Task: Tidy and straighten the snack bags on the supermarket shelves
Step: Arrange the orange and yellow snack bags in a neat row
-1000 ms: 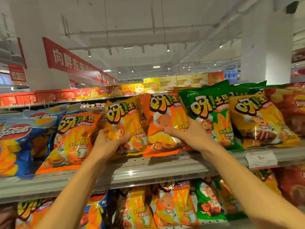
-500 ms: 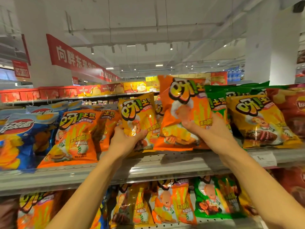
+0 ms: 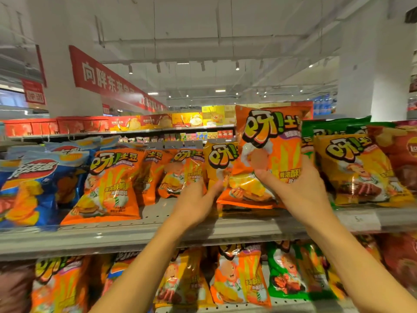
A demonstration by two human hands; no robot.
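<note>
White ceiling (image 3: 203,23) with spotlights, red banner (image 3: 106,80), white pillar (image 3: 372,71).

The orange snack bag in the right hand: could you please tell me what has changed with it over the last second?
The right hand lifted the orange snack bag off the shelf and holds it upright. The left hand shifted the yellow snack bag rightward, against it. Both grips and the other bags stayed put.

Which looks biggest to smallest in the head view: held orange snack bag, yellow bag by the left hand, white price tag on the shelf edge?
1. Orange foil snack bag, in the right hand, nearest the camera, so partly inflated.
2. Yellow foil bag, half hidden behind it; true size unsure.
3. White paper price tag.
</note>
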